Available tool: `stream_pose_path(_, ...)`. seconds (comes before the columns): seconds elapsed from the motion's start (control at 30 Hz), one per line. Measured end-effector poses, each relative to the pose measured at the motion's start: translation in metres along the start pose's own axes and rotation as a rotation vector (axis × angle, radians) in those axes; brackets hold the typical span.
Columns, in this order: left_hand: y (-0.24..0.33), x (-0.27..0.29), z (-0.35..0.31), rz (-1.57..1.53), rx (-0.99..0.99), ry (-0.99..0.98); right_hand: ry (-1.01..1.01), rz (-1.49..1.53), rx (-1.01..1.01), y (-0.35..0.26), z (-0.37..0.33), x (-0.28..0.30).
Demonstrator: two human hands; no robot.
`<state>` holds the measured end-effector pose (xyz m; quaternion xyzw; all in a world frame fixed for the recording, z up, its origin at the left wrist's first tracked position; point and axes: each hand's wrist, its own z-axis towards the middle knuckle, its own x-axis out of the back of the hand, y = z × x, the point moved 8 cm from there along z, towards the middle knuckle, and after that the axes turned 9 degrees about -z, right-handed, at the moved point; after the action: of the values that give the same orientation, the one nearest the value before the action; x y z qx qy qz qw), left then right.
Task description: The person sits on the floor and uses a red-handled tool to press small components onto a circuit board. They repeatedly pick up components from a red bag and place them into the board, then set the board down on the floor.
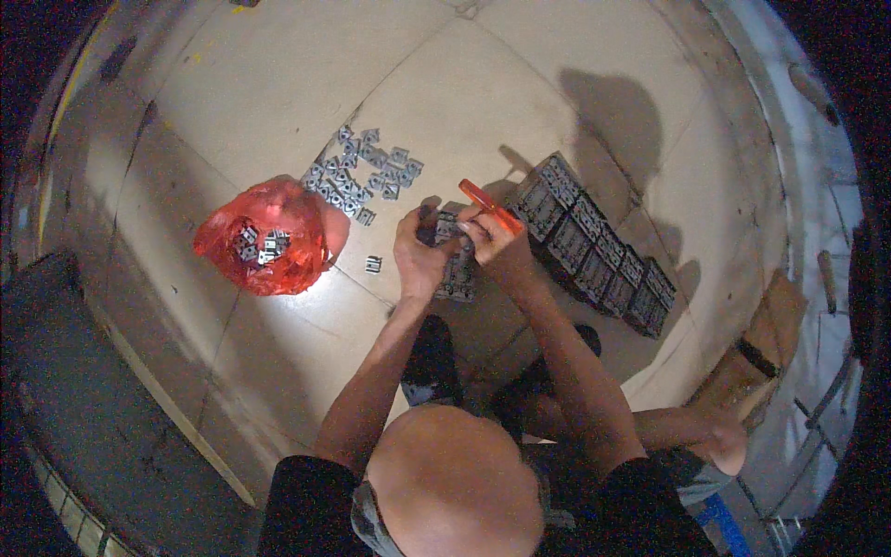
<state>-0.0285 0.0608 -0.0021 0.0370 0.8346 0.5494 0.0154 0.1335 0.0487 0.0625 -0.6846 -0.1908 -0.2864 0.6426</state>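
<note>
A grey block with a dark, slotted face [457, 278] stands on the floor between my feet. My left hand [422, 256] is closed at its upper end, the thumb lying across it. My right hand [499, 243] grips a tool with an orange-red handle [478, 194], probably a screwdriver; its tip is hidden by the fingers at the block. Left of my hands, one small metal piece [373, 265] lies apart. Further off, several similar small metal pieces [344, 176] are scattered loose on the tiles.
A crumpled red plastic bag [213, 237] with small metal pieces inside stands on the left. To the right, several similar grey blocks [594, 243] sit packed in a slanting row. Brown cardboard [780, 320] lies at the far right; a dark slab [102, 390] borders the left.
</note>
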Motion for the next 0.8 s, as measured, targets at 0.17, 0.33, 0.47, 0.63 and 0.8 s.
stream_pose_path(0.17, -0.004, 0.001, 0.0, 0.052, 0.023, 0.003, 0.063, -0.162, 0.21, -0.013, -0.008, 0.003)
stream_pose_path(0.33, -0.005, 0.002, 0.0, 0.07, -0.026, 0.041, 0.099, -0.166, 0.319, -0.025, -0.005, 0.009)
stream_pose_path(0.47, -0.013, 0.003, -0.003, 0.033, 0.017, 0.095, 0.031, -0.264, 0.221, -0.022, -0.007, 0.004)
stream_pose_path(0.63, -0.013, 0.003, -0.004, 0.013, -0.004, 0.076, 0.113, -0.255, 0.178, -0.015, -0.004, 0.004)
stream_pose_path(0.8, -0.01, 0.007, -0.01, -0.03, 0.072, 0.061, 0.047, -0.023, 0.008, 0.0, -0.003, 0.003)
